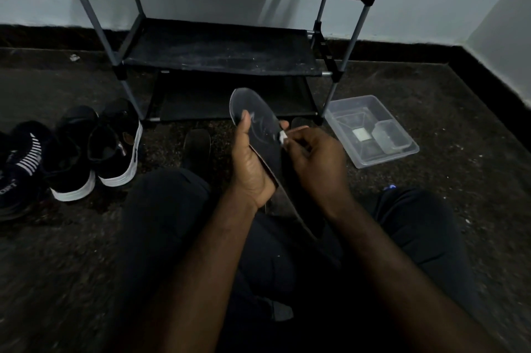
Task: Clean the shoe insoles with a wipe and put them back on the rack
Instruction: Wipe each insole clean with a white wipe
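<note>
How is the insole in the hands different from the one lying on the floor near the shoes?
The held insole is raised and tilted in the left hand; the floor insole lies flat, untouched. The right hand presses a white wipe on the held insole; nothing touches the floor insole. Both are dark.

You have one insole (260,125) raised and two more down low, three shoes (115,143) plainly showing, one rack (354,36) with three shelves (221,48), one tub (402,153) and one wipe (283,137).
</note>
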